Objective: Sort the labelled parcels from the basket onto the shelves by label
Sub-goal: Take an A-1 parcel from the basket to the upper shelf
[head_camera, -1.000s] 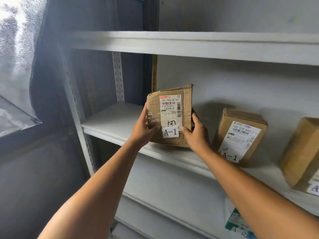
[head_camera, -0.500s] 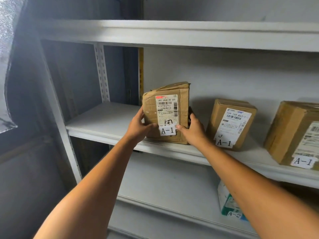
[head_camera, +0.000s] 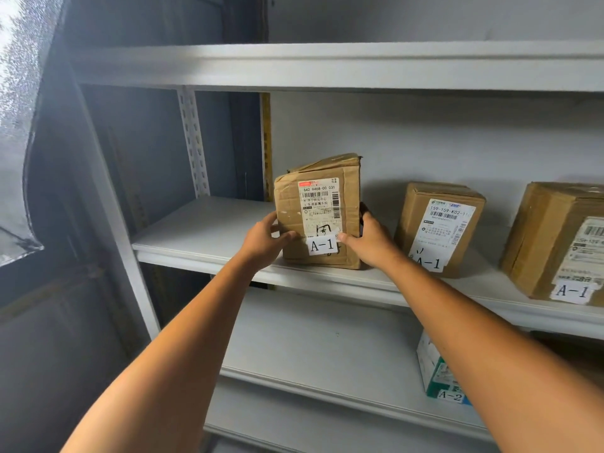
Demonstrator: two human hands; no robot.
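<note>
Right of the parcel (head_camera: pixel 318 214) on the shelf (head_camera: pixel 202 230) stand a near box (head_camera: pixel 439 223) and a far box (head_camera: pixel 555 237) (both A-1; an A-2 box (head_camera: pixel 438 371) sits below). The left hand (head_camera: pixel 264 240) and right hand (head_camera: pixel 369 241) grip the parcel's sides, as a second ago.

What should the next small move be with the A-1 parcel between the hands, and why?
Probably release it and draw both hands back. The held parcel seems to sit flat on the shelf, label A-1 facing out, in line with the middle A-1 parcel and the right A-1 parcel, while the left hand and right hand grip its sides.
</note>
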